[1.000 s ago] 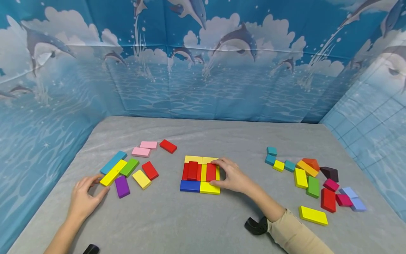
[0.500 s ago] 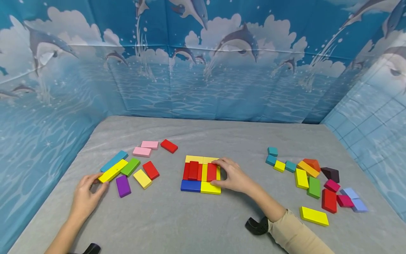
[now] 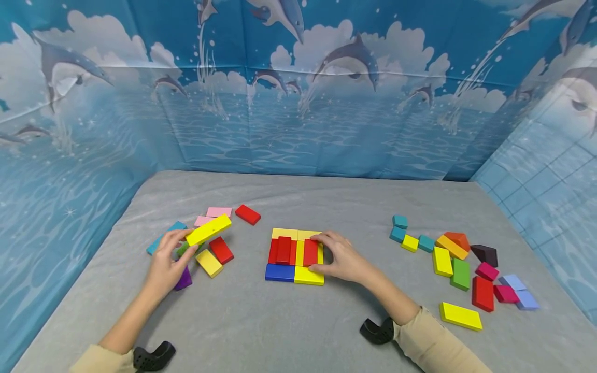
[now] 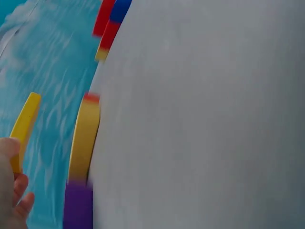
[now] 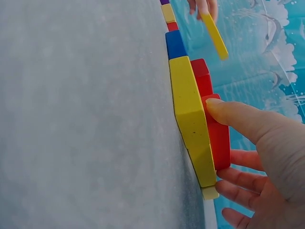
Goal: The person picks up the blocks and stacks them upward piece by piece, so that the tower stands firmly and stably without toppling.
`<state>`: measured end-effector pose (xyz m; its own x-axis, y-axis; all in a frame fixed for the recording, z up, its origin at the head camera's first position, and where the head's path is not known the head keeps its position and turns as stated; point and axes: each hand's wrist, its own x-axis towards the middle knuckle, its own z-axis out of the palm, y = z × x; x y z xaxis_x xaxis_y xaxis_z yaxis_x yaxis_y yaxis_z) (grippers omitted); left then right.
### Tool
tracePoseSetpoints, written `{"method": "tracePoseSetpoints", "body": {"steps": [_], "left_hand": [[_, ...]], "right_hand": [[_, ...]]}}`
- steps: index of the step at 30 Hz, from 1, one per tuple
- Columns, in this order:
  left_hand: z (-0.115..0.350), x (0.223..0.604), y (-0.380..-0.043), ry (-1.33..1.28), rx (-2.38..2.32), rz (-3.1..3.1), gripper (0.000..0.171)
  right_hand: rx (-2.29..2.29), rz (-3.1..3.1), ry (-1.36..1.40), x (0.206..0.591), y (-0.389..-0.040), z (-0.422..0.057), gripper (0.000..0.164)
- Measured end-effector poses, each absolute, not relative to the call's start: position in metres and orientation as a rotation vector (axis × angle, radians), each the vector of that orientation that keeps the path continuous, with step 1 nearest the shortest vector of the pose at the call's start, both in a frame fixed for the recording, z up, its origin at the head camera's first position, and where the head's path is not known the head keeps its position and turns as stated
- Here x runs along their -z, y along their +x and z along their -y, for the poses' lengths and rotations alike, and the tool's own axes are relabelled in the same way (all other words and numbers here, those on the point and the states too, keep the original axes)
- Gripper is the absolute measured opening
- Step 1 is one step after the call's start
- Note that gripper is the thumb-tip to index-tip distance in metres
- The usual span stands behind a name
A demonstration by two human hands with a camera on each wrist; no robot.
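Observation:
My left hand [image 3: 167,261] pinches one end of a long yellow block [image 3: 209,229], raised over the loose blocks on the left. In the left wrist view the yellow block [image 4: 26,126] shows against the blue curtain. At the centre lies a flat rectangle of blocks: pale yellow ones at the back, a blue block [image 3: 280,272] and a yellow block [image 3: 309,275] in front. Two red blocks rest upon it, the left red block [image 3: 283,250] untouched. My right hand [image 3: 344,259] holds the right red block [image 3: 310,252] between thumb and fingers, thumb at its front end.
Under and around my left hand lie purple [image 3: 184,280], green, blue, pink, red and pale yellow [image 3: 209,263] blocks. Several mixed blocks lie at the right, with a long yellow block [image 3: 460,316] nearest. A dolphin-print curtain [image 3: 298,129] rises behind the grey cloth [image 3: 298,326].
My left hand has lifted the long yellow block off the left-hand blocks and carried it right and away from me. The right hand stays on the red block.

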<state>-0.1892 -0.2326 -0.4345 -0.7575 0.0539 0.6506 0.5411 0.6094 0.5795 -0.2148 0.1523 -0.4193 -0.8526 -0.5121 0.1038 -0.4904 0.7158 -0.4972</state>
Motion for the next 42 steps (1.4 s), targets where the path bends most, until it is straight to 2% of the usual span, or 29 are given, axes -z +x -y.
{"method": "tracePoseSetpoints", "body": {"steps": [11,17,26,42], "left_hand": [[0.151,0.429,-0.222,-0.735,1.245,2.443,0.038],[0.123,0.43,-0.232,-0.887,1.336,2.536,0.037],[0.11,0.441,-0.241,-1.028,1.381,2.535,0.036],[0.105,0.445,-0.242,-1.035,1.374,2.587,0.039]], "right_hand": [[0.843,-2.855,-0.838,0.42,-0.215,-0.153,0.064],[0.908,-2.835,-0.841,0.421,-0.215,-0.153,0.07],[0.978,-2.799,-0.805,0.423,-0.217,-0.155,0.079],[0.967,-2.818,-0.855,0.424,-0.216,-0.155,0.074]]}}
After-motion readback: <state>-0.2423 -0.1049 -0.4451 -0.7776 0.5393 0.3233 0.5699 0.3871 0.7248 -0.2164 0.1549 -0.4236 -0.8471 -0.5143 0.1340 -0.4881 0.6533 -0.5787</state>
